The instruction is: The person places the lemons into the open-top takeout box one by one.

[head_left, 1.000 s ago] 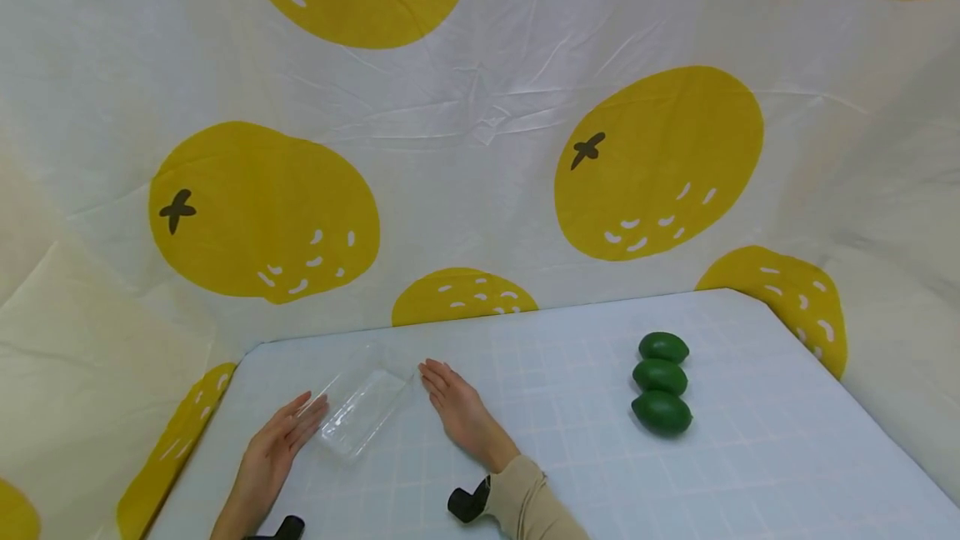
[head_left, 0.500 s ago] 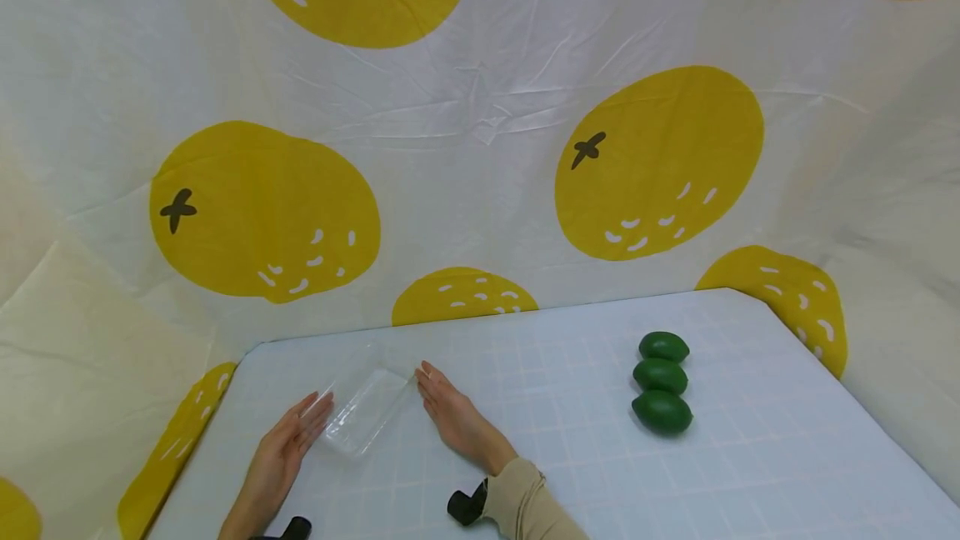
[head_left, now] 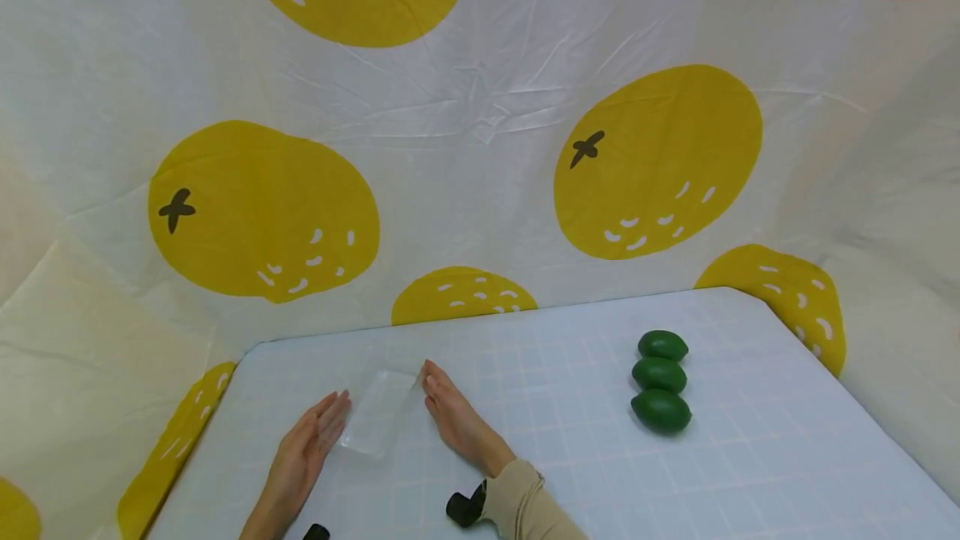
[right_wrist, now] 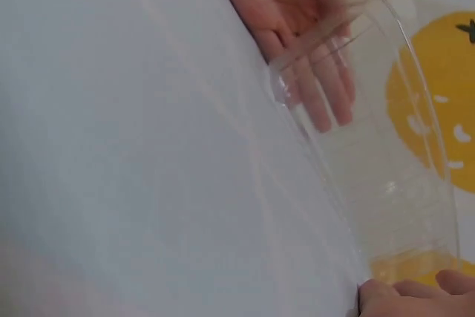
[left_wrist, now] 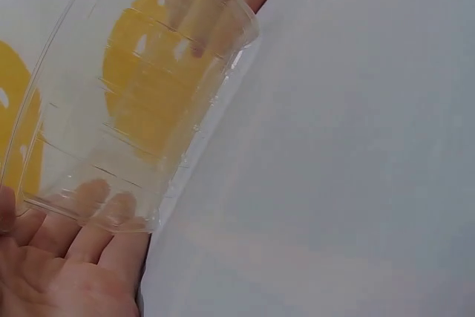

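A clear plastic container [head_left: 375, 415] stands on the left part of the table, between the two hands. Its near-invisible walls show best in the left wrist view, as a see-through tub [left_wrist: 148, 102]. My left hand [head_left: 300, 448] lies along its left side, fingers straight and touching the wall. On the opposite side, my right hand [head_left: 461, 419] has its straight fingertips at the container's far right corner. In the right wrist view the left fingers [right_wrist: 326, 90] show through the plastic. Neither hand curls round the container.
Three green limes [head_left: 660, 376] lie in a row on the right part of the table [head_left: 540, 407], which has a pale checked cover. Behind it hangs a white cloth [head_left: 465, 190] printed with big yellow fruits. Black wrist mounts [head_left: 467, 507] sit at the wrists.
My left hand has moved to the right, and the container has shifted and turned slightly with it. The right hand has barely moved. The limes lie as before.
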The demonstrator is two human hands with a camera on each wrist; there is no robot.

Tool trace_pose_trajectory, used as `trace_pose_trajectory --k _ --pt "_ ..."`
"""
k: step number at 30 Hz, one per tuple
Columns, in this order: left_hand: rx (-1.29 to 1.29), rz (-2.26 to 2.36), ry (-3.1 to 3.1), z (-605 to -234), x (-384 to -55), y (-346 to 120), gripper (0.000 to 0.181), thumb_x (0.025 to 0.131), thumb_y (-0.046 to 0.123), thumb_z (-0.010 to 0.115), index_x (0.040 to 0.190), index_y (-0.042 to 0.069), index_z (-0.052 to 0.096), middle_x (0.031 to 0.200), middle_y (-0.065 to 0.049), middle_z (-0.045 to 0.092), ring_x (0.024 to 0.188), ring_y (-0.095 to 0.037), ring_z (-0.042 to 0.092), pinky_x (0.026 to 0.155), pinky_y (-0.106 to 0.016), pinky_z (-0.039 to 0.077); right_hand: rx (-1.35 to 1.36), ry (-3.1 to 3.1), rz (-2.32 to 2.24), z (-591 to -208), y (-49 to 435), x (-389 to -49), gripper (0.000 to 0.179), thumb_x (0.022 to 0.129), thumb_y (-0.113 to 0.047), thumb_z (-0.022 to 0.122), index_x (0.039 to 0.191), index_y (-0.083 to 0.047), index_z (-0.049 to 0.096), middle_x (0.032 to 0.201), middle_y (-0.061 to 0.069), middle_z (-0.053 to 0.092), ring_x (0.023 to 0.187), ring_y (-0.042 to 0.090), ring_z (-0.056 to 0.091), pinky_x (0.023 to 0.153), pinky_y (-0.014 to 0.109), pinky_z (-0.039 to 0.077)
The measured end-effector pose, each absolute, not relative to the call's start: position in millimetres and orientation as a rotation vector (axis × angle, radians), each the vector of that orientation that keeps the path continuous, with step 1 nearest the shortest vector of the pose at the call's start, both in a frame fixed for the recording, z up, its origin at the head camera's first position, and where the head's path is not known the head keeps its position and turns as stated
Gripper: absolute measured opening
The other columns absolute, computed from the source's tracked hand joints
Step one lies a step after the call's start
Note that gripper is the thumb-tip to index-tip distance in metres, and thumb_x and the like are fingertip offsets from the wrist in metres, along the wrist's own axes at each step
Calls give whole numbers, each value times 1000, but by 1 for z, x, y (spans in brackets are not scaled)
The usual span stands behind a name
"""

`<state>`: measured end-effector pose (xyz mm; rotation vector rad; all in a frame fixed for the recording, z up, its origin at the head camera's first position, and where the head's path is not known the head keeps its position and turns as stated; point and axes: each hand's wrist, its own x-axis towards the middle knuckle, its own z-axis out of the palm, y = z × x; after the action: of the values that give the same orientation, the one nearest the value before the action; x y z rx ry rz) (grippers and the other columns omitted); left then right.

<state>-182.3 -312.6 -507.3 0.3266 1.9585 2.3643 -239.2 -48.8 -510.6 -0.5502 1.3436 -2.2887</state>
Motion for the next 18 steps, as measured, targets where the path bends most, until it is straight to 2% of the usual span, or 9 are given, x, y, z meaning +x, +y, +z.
trace_pose_trajectory --k 3,6,10,14,18 --pt "295 2333 2013 -507 -182 -306 60 111 30 22 152 -12 8 157 -19 17 128 4 46 103 -17 38 -545 1437 -2272 -510 -49 -237 67 108 -26 35 156 4 -1 164 23 -6 150 37 -7 120 50 -3" --pt "258 2291 2081 -507 -180 -299 62 111 33 23 153 -10 10 158 -24 13 127 7 45 102 -16 38 -540 1541 -2232 -511 -48 -234 68 108 -26 38 158 1 1 164 21 -3 150 39 -4 119 57 -3" --pt "246 2281 2117 -508 -178 -289 61 111 33 23 153 -9 12 159 -25 15 126 8 45 101 -17 37 -532 1603 -2191 -513 -43 -229 69 107 -28 41 160 -7 1 165 17 -3 150 38 -3 116 64 -3" --pt "270 2270 2152 -507 -175 -278 60 111 31 24 152 -11 13 158 -26 17 127 7 44 102 -18 37 -532 1628 -2177 -514 -37 -226 71 106 -27 43 160 -10 0 165 16 -4 150 37 -3 116 64 -2" --pt "239 2258 2175 -504 -172 -266 60 111 31 26 153 -11 15 159 -24 20 135 -2 38 103 -18 36 -559 1715 -2147 -513 -28 -223 72 105 -24 44 160 -9 0 165 17 -2 150 40 0 117 63 3"
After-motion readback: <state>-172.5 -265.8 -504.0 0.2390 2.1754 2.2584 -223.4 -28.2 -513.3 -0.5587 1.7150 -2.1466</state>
